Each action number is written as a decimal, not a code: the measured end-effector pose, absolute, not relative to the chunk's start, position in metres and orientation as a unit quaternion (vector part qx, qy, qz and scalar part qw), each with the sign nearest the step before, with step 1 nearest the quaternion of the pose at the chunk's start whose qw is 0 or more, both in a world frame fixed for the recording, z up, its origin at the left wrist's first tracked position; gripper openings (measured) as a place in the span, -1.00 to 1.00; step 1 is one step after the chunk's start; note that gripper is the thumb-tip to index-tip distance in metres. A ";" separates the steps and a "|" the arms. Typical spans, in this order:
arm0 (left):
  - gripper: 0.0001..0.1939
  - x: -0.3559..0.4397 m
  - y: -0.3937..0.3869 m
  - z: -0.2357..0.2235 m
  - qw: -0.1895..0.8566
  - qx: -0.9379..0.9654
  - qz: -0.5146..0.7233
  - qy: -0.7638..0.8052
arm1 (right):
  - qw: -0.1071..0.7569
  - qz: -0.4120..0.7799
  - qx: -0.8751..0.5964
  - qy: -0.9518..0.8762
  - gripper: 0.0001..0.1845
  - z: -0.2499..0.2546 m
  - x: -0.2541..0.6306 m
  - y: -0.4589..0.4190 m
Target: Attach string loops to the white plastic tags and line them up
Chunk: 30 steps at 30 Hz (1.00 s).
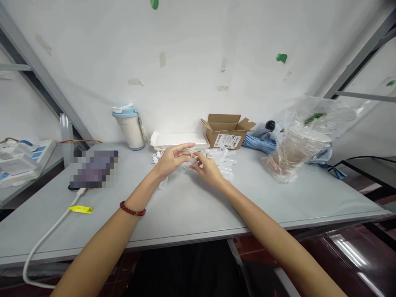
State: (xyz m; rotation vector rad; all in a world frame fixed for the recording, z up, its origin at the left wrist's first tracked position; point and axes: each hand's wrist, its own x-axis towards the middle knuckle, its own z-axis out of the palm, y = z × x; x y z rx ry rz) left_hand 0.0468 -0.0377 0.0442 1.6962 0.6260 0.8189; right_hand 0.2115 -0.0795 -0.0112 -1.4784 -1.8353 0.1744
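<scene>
My left hand [173, 161] and my right hand [209, 168] meet over the middle of the table. Between their fingertips is a small clear plastic piece [187, 165], its exact kind too small to make out. The left thumb and fingers close in on it from one side, the right thumb and fingers from the other. Small white parts [157, 156] lie just beyond my left hand. To the right of my right hand, several clear plastic pieces [227, 167] are spread out. A translucent strip [163, 183] rests below my left wrist.
Behind the hands stand a white tray [179, 140] and an open cardboard box [225, 132]. A tumbler [130, 127] is at back left, a phone [94, 170] with a white cable [51, 231] farther left. A plastic-wrapped cup [301, 150] and a blue folded umbrella [260, 142] occupy the right.
</scene>
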 end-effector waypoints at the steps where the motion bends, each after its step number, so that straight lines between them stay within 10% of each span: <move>1: -0.44 0.047 -0.038 0.044 0.549 0.713 0.349 0.262 | 0.378 0.069 -0.577 -0.721 -0.67 -0.011 0.211 -0.080; 30: -0.69 0.048 -0.032 0.042 0.467 0.665 0.475 0.337 | 0.388 0.107 -0.574 -0.713 -0.56 -0.006 0.202 -0.088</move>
